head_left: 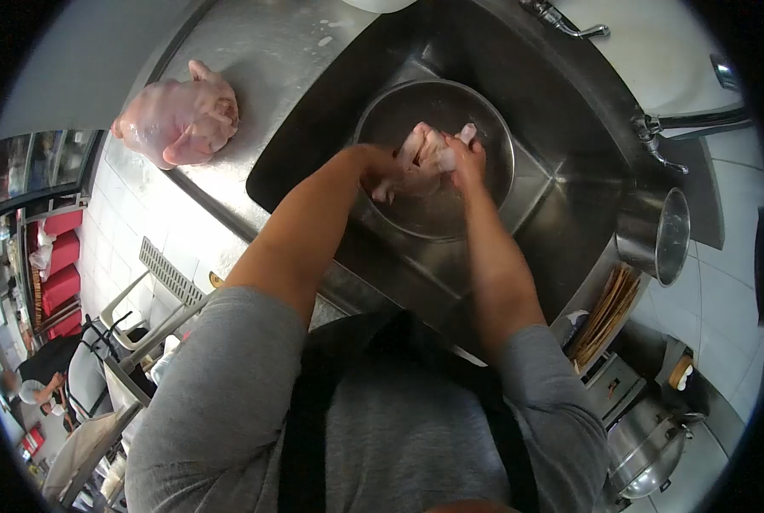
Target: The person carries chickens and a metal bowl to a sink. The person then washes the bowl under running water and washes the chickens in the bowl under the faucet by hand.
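Observation:
A raw whole chicken (422,178) lies in a round metal bowl (502,128), which sits in a deep stainless steel sink (583,218). My right hand (467,165) is closed round one of the chicken's legs, and the pale leg end sticks out above the fingers. At the bowl's left side, my left hand (377,165) is against the chicken; its fingers are smeared by motion and partly hidden. A second raw chicken (181,118) rests on the steel counter left of the sink, out of reach of both hands.
Taps (570,24) and a second tap (661,150) line the sink's far right edge. A steel pot (673,235) stands at the right, beside a bundle of wooden sticks (606,321). The metal counter (266,60) borders the sink. Another person (44,376) is far off at lower left.

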Motion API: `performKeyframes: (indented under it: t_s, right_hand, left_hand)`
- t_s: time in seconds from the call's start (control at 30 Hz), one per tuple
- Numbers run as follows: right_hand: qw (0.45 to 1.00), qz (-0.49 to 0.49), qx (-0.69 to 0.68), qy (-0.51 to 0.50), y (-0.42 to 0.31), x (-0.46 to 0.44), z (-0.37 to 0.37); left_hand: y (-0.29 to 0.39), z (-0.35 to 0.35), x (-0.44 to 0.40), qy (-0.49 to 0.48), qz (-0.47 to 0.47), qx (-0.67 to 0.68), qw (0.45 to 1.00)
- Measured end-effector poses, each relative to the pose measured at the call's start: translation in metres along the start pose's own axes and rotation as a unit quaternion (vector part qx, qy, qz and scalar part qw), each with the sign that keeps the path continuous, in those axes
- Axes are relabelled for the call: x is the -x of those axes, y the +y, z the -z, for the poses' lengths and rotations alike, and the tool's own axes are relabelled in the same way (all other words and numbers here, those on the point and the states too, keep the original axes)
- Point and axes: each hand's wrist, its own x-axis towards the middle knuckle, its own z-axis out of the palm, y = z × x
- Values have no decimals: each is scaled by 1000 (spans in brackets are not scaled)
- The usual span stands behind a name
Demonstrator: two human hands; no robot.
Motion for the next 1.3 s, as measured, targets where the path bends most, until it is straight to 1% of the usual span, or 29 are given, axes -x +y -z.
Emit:
performKeyframes:
  t_s: [0.03, 0.1, 0.13, 0.17, 0.2, 0.23, 0.27, 0.33, 0.37, 0.4, 0.43, 0.5, 0.53, 0.63, 0.73, 0.83, 0.87, 0.97, 1.0, 1.1, 1.2, 1.23, 1.27, 1.3]
  right_hand:
    - [999, 5, 15, -40, -1, 0, -7]
    - [992, 16, 51, -116, -1, 1, -21]
    - [979, 70, 167, -97, 0, 4, -26]
    - [949, 122, 281, -76, 2, 10, -32]
    - [903, 172, 389, -55, 3, 15, -38]
    - [842, 219, 491, -31, 1, 21, -45]
    - [829, 184, 526, -47, -1, 36, -45]
    - [762, 156, 624, -81, 5, 60, -43]
    - [723, 141, 669, -99, 7, 65, -41]
    - [740, 122, 650, -122, 0, 62, -37]
    - [716, 117, 673, -145, -6, 61, -33]
    - [669, 108, 711, -187, -13, 56, -29]
    - [630, 171, 736, -181, -2, 50, -22]
    - [642, 107, 737, -184, -2, 29, -19]
    - [723, 26, 681, -111, -26, 12, -25]
    - [801, 87, 592, -29, -34, 10, -22]
    - [841, 80, 535, -5, -38, 15, -19]
    - [896, 55, 442, 5, -6, 11, 11]
    - [934, 36, 356, -5, 25, -5, 31]
    - [971, -80, 220, -46, 15, 7, 36]
    - [987, -98, 109, -72, 11, 14, 45]
    - [967, -55, 242, -55, 12, 12, 44]
    - [929, -10, 368, -36, 12, 6, 42]
    - [872, 32, 488, -15, 12, 5, 41]
  left_hand:
    - [2, 4, 0, -3, 9, 154, 988]
    - [11, 7, -3, 9, -20, 174, 985]
    - [13, 4, -6, 14, -35, 188, 981]
    - [10, 0, -9, 43, -36, 223, 973]
    - [5, -6, -15, 73, -36, 257, 963]
    - [0, -10, -21, 103, -38, 288, 951]
    - [-8, -9, -32, 83, -44, 278, 956]
    - [-23, -4, -51, 42, -57, 261, 963]
    - [-26, -6, -57, 47, -49, 280, 958]
    - [-28, -8, -59, 52, -41, 298, 952]
    - [-29, -12, -62, 56, -31, 317, 946]
    - [-32, -18, -70, 35, -61, 297, 952]
    - [-33, -21, -74, 23, -76, 287, 955]
    - [-31, -31, -74, 33, -98, 273, 956]
    - [-13, -38, -63, 101, -104, 283, 948]
    - [-8, -40, -65, 71, -143, 376, 913]
    - [-5, -36, -64, 47, -96, 353, 929]
    - [22, -23, -20, 104, -91, 195, 971]
    - [4, -24, -57, 152, -113, 125, 974]
    - [-8, -20, -69, 120, -98, 155, 976]
    - [-14, -20, -77, 157, -123, 94, 975]
    - [-10, -21, -72, 150, -130, 97, 975]
    - [-6, -21, -66, 144, -138, 100, 975]
    - [0, -24, -59, 136, -145, 103, 975]
